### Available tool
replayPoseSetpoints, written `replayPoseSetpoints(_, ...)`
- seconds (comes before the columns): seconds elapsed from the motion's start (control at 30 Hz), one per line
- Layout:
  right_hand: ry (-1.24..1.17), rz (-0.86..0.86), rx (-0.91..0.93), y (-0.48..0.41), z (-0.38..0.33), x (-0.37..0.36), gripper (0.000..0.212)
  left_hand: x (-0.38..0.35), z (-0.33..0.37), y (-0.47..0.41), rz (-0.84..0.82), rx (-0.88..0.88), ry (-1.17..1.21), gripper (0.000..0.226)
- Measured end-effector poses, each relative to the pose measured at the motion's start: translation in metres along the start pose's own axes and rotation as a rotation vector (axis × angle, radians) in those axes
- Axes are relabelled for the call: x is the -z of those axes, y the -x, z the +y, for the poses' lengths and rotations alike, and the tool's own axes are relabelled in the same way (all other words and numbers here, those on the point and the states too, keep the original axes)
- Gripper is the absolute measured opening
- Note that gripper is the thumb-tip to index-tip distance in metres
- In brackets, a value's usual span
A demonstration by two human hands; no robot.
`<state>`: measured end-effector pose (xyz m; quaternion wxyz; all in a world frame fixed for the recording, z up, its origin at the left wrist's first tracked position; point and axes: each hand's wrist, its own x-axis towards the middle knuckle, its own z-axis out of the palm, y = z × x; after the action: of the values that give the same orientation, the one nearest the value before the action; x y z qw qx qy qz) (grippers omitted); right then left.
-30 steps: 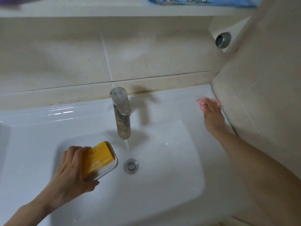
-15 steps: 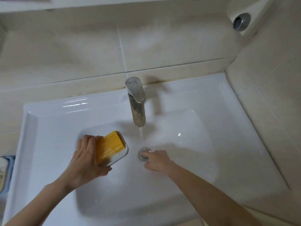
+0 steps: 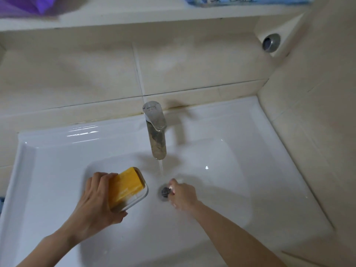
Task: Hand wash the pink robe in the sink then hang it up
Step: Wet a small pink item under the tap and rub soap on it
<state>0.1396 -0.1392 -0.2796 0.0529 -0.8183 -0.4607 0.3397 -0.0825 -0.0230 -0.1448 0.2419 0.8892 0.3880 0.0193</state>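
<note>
My left hand (image 3: 96, 201) grips a white soap dish (image 3: 138, 199) with a yellow bar of soap (image 3: 126, 185) in it, held tilted over the left of the white sink (image 3: 269, 170). My right hand (image 3: 182, 195) is at the bottom of the basin, its fingers pinching the metal drain plug (image 3: 165, 190). Water runs in a thin stream from the metal tap (image 3: 156, 132) and lands just behind that hand. No pink robe is in view.
Beige tiled walls close in behind and on the right. A white shelf (image 3: 134, 14) above carries a purple thing (image 3: 28, 4) at the left and a blue patterned thing (image 3: 240, 0) at the right. A round metal fitting (image 3: 270, 43) sits in the upper right corner.
My right hand left a pink thing at the sink's right back corner and came down to the drain, where it now pinches the plug. The left hand kept holding the soap dish.
</note>
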Motion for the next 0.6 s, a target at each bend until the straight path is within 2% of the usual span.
replayPoseSetpoints(0.07,-0.11,0.232,-0.017,0.002,0.016,0.018,0.031,-0.001,-0.002,0.0,-0.015,-0.004,-0.015,0.106)
replayPoseSetpoints(0.13,-0.172,0.508,0.019,-0.001,0.041,0.051,0.038,-0.001,-0.002,0.0,-0.027,-0.013,-0.034,0.104)
replayPoseSetpoints(0.2,-0.064,0.739,0.027,-0.012,0.075,0.09,0.045,-0.002,0.0,0.001,-0.03,-0.012,-0.054,0.103)
replayPoseSetpoints(0.23,0.0,0.799,-0.004,-0.017,0.093,0.109,0.047,-0.002,0.001,0.0,-0.028,-0.012,-0.062,0.103)
replayPoseSetpoints(0.3,0.087,0.795,-0.038,-0.021,0.124,0.138,0.049,-0.001,0.003,0.0,-0.018,-0.009,-0.067,0.103)
replayPoseSetpoints(0.37,0.111,0.731,0.002,-0.017,0.151,0.146,0.051,-0.001,0.007,-0.001,-0.01,-0.005,-0.063,0.102)
replayPoseSetpoints(0.5,0.073,0.769,-0.06,0.032,0.194,0.119,0.045,0.002,0.011,-0.005,0.001,-0.01,-0.057,0.102)
replayPoseSetpoints(0.6,0.15,0.715,-0.128,0.052,0.217,0.121,0.046,0.005,0.011,-0.007,0.007,-0.022,-0.055,0.104)
